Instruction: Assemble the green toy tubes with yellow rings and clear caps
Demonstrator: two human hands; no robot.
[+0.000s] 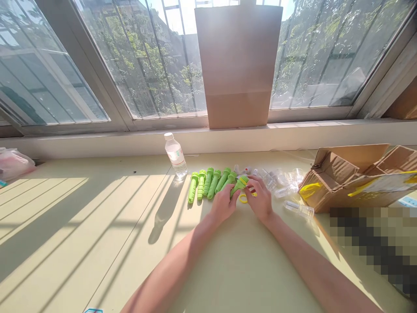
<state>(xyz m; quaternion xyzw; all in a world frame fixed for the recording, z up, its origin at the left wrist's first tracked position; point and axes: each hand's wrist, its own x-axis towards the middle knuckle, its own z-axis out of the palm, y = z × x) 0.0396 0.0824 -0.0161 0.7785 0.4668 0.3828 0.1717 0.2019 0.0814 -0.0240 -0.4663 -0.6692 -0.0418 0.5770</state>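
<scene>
two bare hands at work on a pale table (pixel 244 265), just right of the centre of the frame. the left hand (pixel 224 203) is closed with thumb and fingers about the lower body of a ribbed green piece (pixel 239 186); the right hand (pixel 260 198) has its fingertips gathered on the wider, upper end. the piece is tilted, head toward the upper right, an arrangement that would let one hand steady the shaft while the other works at the head. a yellowish tint there may be a fitted part or merely glare; the fingers cover too much to tell. just below the right fingertips lies a yellow ring (pixel 243 199), within easy reach. at centre, similar green pieces (pixel 201 187) lie side by side, heads toward the window (pixel 156 56), probably aligned for order and kept beside the left hand. right of centre, clear plastic tubes (pixel 286 180) lie in a loose heap against an open cardboard box (pixel 353 187), which may serve as their container. a water bottle (pixel 176 155) stands upright left of the row, apart from the hands. upper centre, a cardboard panel (pixel 239 69) leans at the window, presumably to block sun.
</scene>
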